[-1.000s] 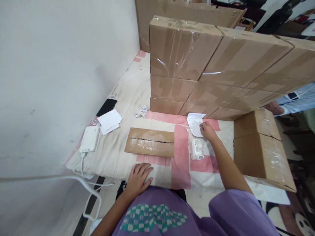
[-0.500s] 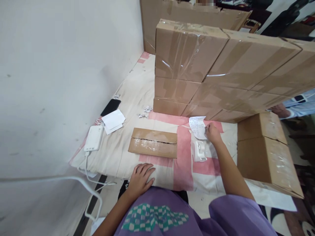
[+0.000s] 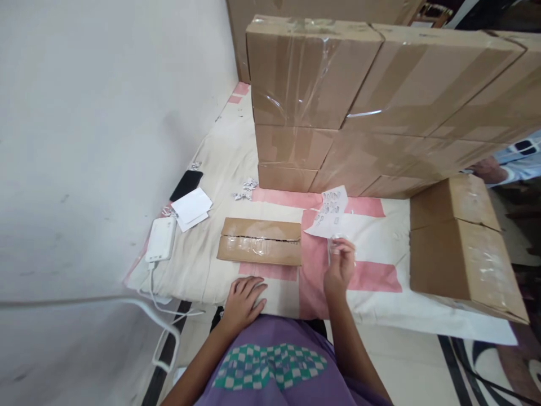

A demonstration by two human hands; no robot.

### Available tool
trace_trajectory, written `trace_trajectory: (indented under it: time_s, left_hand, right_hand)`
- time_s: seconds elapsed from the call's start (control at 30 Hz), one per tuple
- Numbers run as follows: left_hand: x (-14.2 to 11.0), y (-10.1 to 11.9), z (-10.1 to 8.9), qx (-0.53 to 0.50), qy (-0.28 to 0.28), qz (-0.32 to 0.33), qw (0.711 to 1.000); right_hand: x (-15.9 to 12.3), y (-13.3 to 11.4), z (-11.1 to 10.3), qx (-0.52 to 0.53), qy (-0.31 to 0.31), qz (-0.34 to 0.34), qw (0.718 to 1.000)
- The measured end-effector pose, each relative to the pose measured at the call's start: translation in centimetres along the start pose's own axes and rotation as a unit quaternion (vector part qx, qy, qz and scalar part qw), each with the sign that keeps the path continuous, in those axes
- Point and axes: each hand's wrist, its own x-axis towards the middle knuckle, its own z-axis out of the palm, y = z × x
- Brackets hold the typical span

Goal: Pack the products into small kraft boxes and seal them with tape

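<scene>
Lifting since 0.5 s ago, right hand (image 3: 339,265) grip pinches sticker sheet (image 3: 328,215); left hand (image 3: 243,299) flat, released

Left hand (image 3: 243,299) lies flat, fingers spread; right hand (image 3: 339,268) raised, pinching.

A single head-worn camera looks forward and steeply down from close above the lap, taking in the near mattress edge (image 3: 270,296), the left wall (image 3: 105,113), and stacked boxes (image 3: 359,84) far ahead.
</scene>
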Motion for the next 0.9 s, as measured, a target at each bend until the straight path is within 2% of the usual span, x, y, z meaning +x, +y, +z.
trace_trajectory:
  time_s: [0.1,0.2,0.27,0.33,0.4,0.43,0.53,0.63,0.67,0.77,0.83,0.9]
  left_hand:
    - [-0.6,-0.5,-0.4,-0.009,0.059,0.009,0.998]
    - [-0.7,-1.6,-1.3,-0.020,0.185,-0.064,0.980]
    - [0.0,-2.7,-2.1,-0.100,0.261,-0.145,0.949]
    - [1.3,-4.1,-2.7,-0.220,0.302,-0.213,0.903]
    - [2.4,-5.7,-3.1,-0.291,0.315,-0.265,0.864]
    - [2.8,-6.4,-3.1,-0.298,0.317,-0.288,0.853]
    - [2.9,-8.2,-2.8,-0.280,0.315,-0.333,0.843]
    - [2.1,-8.7,-2.1,-0.271,0.301,-0.347,0.846]
    - [1.8,-8.6,-1.8,-0.268,0.295,-0.349,0.848]
    - [1.2,-7.6,-1.3,-0.260,0.285,-0.347,0.855]
    - [1.0,-6.7,-1.1,-0.256,0.289,-0.344,0.856]
    - [1.1,-6.0,-0.7,-0.257,0.292,-0.341,0.856]
  right_hand:
    - [-2.7,1.3,2.9,0.041,-0.063,0.075,0.994]
    - [-2.9,2.9,4.4,0.068,-0.127,0.111,0.983]
    - [-2.4,3.6,4.4,0.083,-0.192,0.114,0.971]
    - [-2.1,3.9,3.7,0.084,-0.267,0.105,0.954]
    - [-1.9,3.9,2.8,0.076,-0.307,0.093,0.944]
    - [-2.0,3.8,2.3,0.075,-0.311,0.088,0.944]
    - [-3.0,3.1,2.2,0.091,-0.335,0.057,0.936]
    - [-4.9,1.4,4.8,0.060,-0.415,-0.017,0.908]
    - [-5.5,0.7,6.1,0.034,-0.417,-0.034,0.908]
    - [-6.4,-1.4,8.9,-0.005,-0.360,-0.047,0.932]
    - [-6.2,-2.2,8.1,0.001,-0.336,-0.057,0.940]
    - [-6.1,-2.6,4.3,0.001,-0.307,-0.055,0.950]
